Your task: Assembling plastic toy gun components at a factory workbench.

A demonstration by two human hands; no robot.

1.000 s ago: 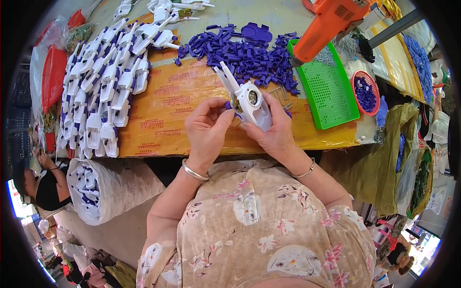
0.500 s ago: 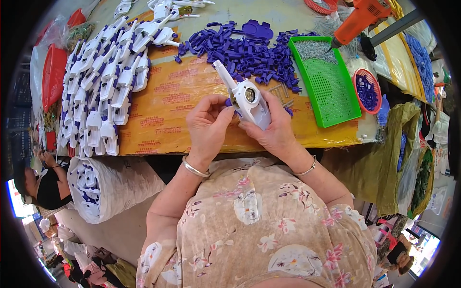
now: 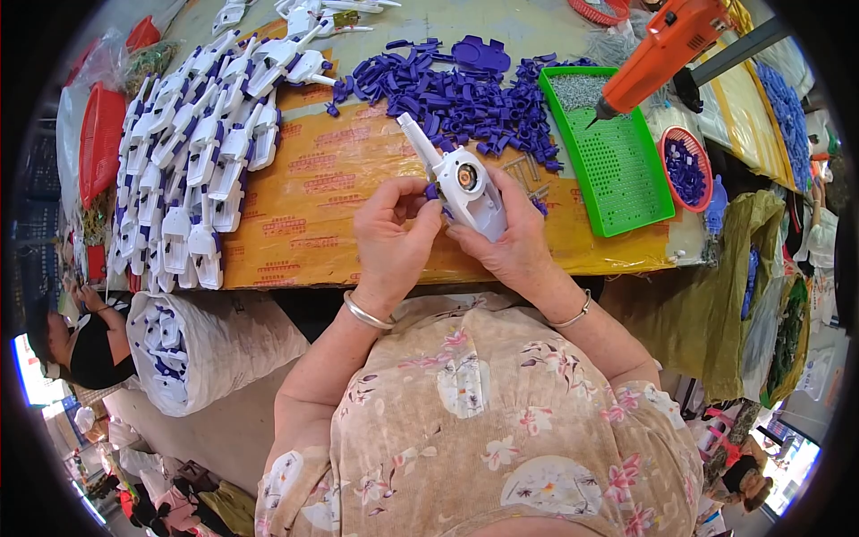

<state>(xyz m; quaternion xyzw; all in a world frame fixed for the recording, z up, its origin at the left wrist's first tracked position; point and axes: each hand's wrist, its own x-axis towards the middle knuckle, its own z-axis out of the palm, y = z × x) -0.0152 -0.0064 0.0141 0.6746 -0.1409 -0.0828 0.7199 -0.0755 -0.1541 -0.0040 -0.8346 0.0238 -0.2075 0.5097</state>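
Observation:
My right hand (image 3: 510, 237) is closed around a white plastic housing (image 3: 480, 204). The housing has a long narrow neck pointing up and left, and a round opening with a coppery metal part inside. At the housing's left side, thumb and fingertips of my left hand (image 3: 396, 233) pinch a small purple plastic part (image 3: 432, 191) against it. How that part sits on the housing is partly hidden by the fingers. Beyond my hands lies a heap of loose purple plastic parts (image 3: 488, 103).
Stacked white-and-purple units (image 3: 192, 161) cover the table's left. A green tray (image 3: 626, 170) of small screws stands right, beside a red basket (image 3: 684, 170) of purple parts. An orange power screwdriver (image 3: 658, 58) hangs above the tray. A sack (image 3: 233, 345) of units sits below left.
The hanging screwdriver has swung left and nearer over the green tray. My left hand has shifted slightly to the right at the housing, which stays almost in place in my right hand.

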